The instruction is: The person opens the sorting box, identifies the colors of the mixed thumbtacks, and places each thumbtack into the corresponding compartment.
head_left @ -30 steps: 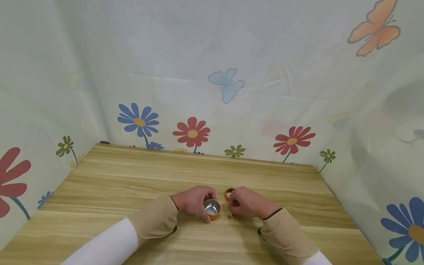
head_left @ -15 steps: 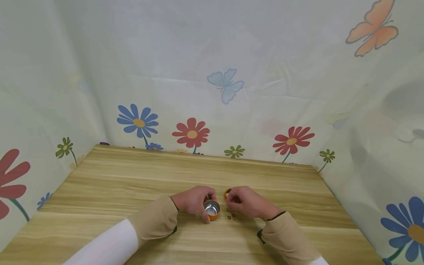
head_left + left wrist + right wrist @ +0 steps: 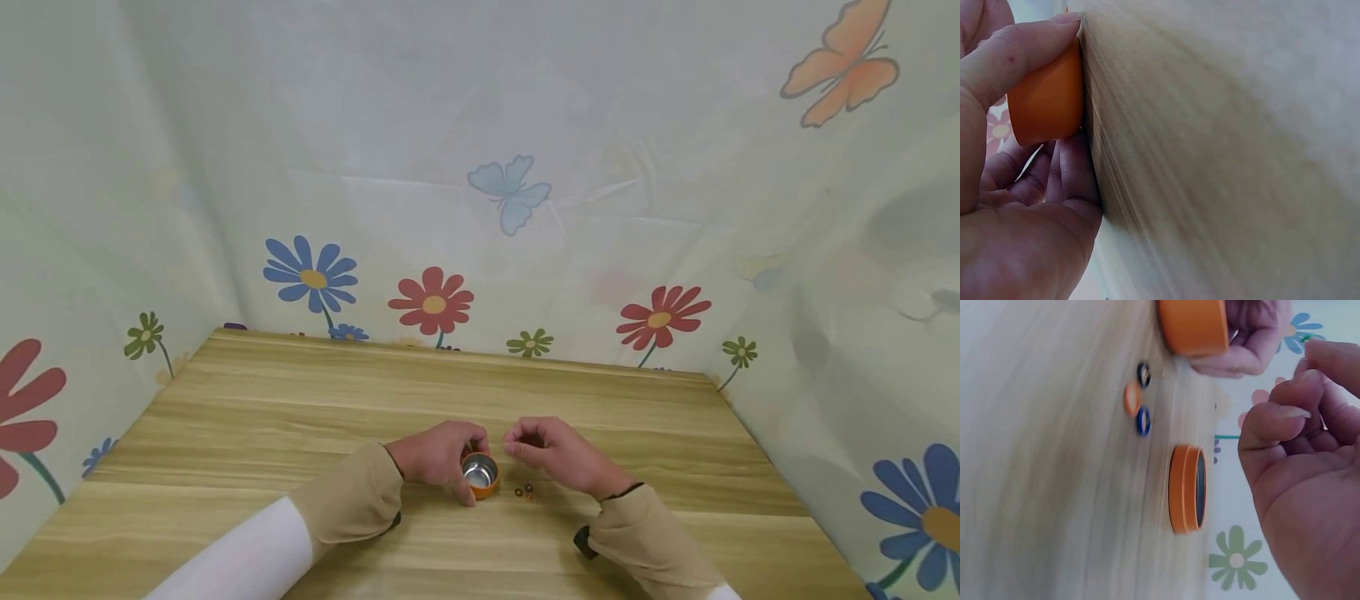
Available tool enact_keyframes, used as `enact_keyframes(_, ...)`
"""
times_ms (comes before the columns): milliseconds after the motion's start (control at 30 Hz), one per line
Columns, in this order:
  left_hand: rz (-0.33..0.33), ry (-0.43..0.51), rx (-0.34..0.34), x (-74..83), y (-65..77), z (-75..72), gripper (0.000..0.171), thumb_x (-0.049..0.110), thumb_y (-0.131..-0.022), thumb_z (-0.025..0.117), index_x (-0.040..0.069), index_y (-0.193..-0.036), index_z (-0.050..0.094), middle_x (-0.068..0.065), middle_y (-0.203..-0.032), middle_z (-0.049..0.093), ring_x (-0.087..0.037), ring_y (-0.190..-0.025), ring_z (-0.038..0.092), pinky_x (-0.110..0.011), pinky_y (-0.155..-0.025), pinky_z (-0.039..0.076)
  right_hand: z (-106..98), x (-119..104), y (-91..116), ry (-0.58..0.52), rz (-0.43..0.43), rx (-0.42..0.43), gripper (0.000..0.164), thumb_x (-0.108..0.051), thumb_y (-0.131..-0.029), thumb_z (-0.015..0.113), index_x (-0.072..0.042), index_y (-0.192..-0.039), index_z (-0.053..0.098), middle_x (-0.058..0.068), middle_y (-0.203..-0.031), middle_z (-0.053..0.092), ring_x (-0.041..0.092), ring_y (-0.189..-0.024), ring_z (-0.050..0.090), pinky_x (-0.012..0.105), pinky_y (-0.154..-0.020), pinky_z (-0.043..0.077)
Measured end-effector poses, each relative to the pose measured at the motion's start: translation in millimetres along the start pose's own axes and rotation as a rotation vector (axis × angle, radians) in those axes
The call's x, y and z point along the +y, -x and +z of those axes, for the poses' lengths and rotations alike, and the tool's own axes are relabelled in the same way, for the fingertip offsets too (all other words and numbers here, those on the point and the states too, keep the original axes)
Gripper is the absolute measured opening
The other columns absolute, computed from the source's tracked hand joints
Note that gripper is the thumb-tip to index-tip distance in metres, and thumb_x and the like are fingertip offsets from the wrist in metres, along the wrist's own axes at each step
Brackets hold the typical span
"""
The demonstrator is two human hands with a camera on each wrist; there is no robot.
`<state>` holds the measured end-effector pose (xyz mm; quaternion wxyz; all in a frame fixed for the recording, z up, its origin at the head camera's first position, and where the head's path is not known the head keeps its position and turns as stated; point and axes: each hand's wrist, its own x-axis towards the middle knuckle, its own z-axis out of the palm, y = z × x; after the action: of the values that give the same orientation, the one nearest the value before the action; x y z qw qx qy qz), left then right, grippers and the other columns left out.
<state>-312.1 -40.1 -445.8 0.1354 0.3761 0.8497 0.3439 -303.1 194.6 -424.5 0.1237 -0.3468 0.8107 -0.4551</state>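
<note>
My left hand [image 3: 442,454] grips a small orange cup [image 3: 487,492] with a shiny metal inside, its thumb and fingers on either side of the wall. The cup stands upright on the wooden table. To its right, slightly above the table, is my right hand [image 3: 558,454] with bent fingers, thumb and fingertips close together. I cannot tell whether something small lies between them. In the right wrist view, a black ring [image 3: 1144,374], an orange ring [image 3: 1132,399] and a blue ring [image 3: 1143,421] lie near the cup. Beyond them rests an orange lid [image 3: 1182,490], covered by my right hand in the head view.
The wooden table [image 3: 360,375] reaches back to a pale curtain [image 3: 390,100] printed with flowers and butterflies, which also closes off both sides. Both forearms come in from the front edge.
My right hand has risen from beside the small rings and shifted up and slightly left, now covering the lid. The left hand and cup stay in place.
</note>
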Motion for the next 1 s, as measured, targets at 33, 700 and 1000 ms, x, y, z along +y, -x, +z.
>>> enact_keyframes(33,0.001,0.0,0.0,0.2,0.2,-0.2,0.052,0.015,-0.056,0.091,0.016,-0.093,0.055,0.008,-0.087,0.058,-0.009,-0.079,0.057,-0.021,-0.069,0.046,1,0,0,-0.044,0.0,0.002,0.02,-0.02,-0.098,0.053,-0.001,-0.098,0.06,0.009,-0.075,0.052,0.021,-0.064,0.046,0.035,-0.057,0.042)
enact_keyframes(700,-0.002,0.008,-0.003,-3.0,-1.3,0.6,0.052,0.016,-0.056,0.091,0.017,-0.093,0.055,0.008,-0.087,0.057,-0.008,-0.078,0.057,-0.021,-0.068,0.047,12,-2,-1,-0.919,-0.083,-0.185,0.026,-0.001,-0.103,0.027,-0.004,-0.098,0.052,0.002,-0.082,0.04,0.015,-0.065,0.031,0.028,-0.058,0.026)
enact_keyframes(1000,-0.024,-0.007,-0.006,-1.6,-2.7,0.8,0.051,0.017,-0.057,0.091,0.016,-0.092,0.055,0.008,-0.086,0.057,-0.008,-0.078,0.056,-0.021,-0.068,0.046,19,-13,-4,-1.088,-0.188,-0.274,0.031,-0.004,-0.104,0.019,-0.007,-0.091,0.047,0.001,-0.081,0.034,0.013,-0.064,0.027,0.026,-0.06,0.023)
